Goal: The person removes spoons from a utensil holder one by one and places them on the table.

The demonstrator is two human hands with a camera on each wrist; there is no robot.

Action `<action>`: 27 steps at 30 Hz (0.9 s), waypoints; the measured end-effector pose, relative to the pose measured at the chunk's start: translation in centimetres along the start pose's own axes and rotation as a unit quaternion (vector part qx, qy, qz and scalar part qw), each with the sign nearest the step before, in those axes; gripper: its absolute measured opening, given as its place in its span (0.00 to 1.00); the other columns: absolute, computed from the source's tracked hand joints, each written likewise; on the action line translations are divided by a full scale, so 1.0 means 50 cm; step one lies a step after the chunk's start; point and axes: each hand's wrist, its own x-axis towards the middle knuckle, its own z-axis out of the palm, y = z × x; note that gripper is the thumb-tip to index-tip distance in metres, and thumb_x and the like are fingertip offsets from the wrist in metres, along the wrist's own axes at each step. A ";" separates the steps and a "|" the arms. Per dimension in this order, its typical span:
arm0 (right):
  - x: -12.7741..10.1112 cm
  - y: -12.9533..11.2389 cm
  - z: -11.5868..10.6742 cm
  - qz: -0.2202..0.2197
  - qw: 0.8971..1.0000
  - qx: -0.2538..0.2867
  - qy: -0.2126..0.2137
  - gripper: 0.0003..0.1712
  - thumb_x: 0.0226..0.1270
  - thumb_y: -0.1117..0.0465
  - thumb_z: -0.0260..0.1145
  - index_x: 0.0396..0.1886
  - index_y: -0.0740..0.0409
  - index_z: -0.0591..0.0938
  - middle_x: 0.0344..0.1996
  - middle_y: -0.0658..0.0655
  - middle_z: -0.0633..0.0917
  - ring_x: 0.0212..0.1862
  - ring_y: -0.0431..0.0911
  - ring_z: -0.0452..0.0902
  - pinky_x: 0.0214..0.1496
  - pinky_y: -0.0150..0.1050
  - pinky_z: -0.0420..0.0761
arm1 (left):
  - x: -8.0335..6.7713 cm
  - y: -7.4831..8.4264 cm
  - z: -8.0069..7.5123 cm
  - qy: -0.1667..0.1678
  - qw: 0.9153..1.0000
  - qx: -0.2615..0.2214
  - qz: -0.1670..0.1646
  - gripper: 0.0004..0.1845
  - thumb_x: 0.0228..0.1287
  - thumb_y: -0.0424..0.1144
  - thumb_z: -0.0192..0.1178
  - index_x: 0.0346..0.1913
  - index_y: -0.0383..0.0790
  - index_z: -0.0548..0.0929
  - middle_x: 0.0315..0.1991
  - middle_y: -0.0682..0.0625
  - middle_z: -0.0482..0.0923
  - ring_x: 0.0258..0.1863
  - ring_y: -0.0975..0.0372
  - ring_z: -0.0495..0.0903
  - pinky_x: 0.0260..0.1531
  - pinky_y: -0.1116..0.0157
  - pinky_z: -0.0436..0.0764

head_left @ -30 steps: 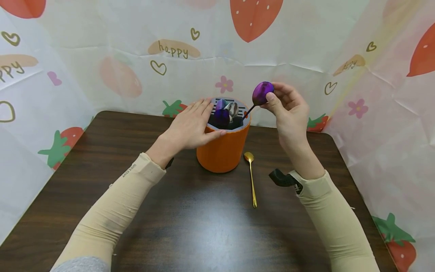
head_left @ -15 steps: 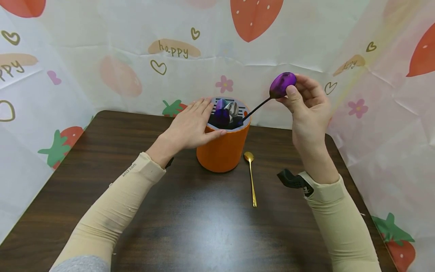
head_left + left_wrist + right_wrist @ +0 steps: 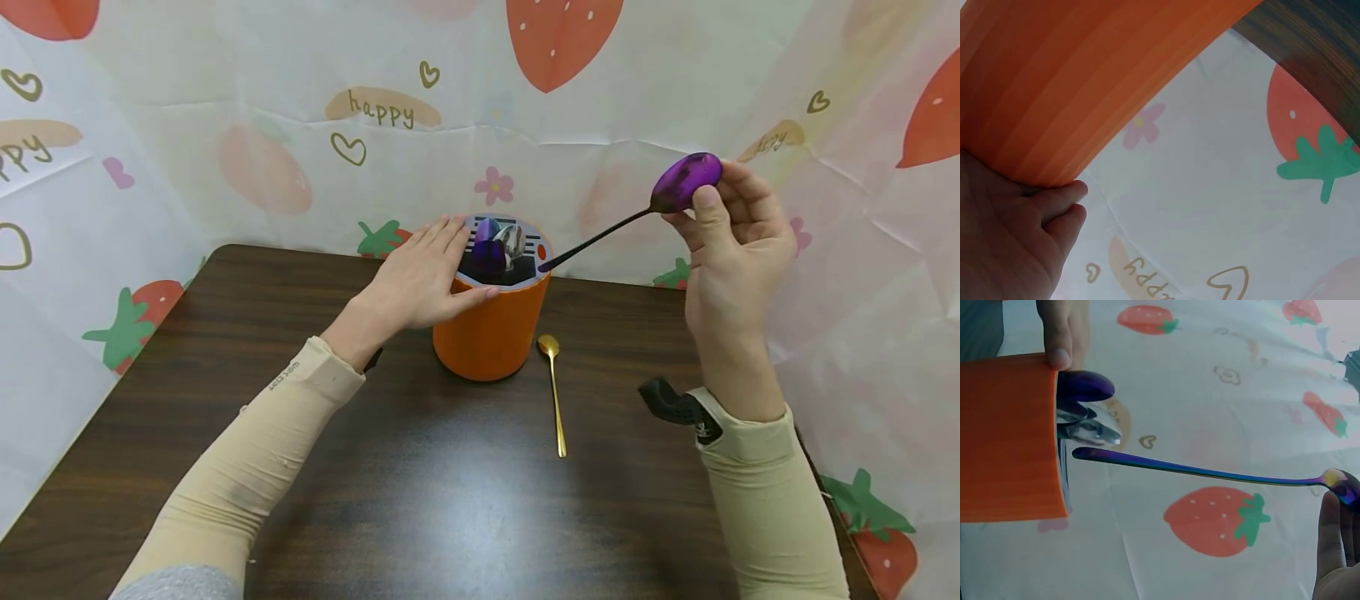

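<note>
The purple spoon (image 3: 678, 186) is pinched by its bowl in the right hand (image 3: 738, 250), handle tip just clear of the holder (image 3: 491, 321) near the bench's far edge. The holder is steadied by the flat-fingered left hand (image 3: 416, 279). A gold spoon (image 3: 555, 392) is already out; a few are left inside.

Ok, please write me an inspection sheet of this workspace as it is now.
Surface: dark wooden table.
Job's things: purple spoon held by its bowl, handle tip at the rim of the orange holder; more spoons inside.
Clutter: gold spoon lying beside the holder.
Hands: left hand rests on the holder; right hand pinches the purple spoon.
Cables: nothing seen.
Surroundings: strawberry-print backdrop.
</note>
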 end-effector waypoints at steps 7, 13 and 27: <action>-0.004 -0.012 -0.030 -0.013 1.000 0.000 0.015 0.16 0.63 0.81 0.69 0.50 0.81 0.80 0.37 0.68 0.84 0.35 0.54 0.84 0.36 0.42 0.90 | 0.001 0.001 0.000 0.002 1.000 -0.001 0.001 0.58 0.70 0.79 0.38 0.83 0.33 0.51 0.85 0.40 0.43 0.84 0.47 0.42 0.82 0.52 0.44; -0.018 -0.009 -0.063 0.027 0.999 -0.026 0.033 0.18 0.62 0.78 0.72 0.51 0.81 0.81 0.37 0.67 0.83 0.39 0.53 0.83 0.37 0.37 0.89 | 0.001 0.000 0.001 0.003 1.000 0.002 0.001 0.58 0.70 0.79 0.37 0.83 0.33 0.50 0.85 0.40 0.43 0.84 0.47 0.42 0.82 0.52 0.44; -0.050 0.046 -0.158 0.153 0.981 -0.112 0.029 0.12 0.65 0.74 0.72 0.48 0.72 0.86 0.36 0.61 0.82 0.38 0.46 0.83 0.39 0.32 0.88 | 0.000 0.000 0.001 0.005 1.000 -0.004 0.002 0.58 0.70 0.79 0.39 0.83 0.33 0.51 0.85 0.40 0.44 0.84 0.47 0.43 0.82 0.52 0.45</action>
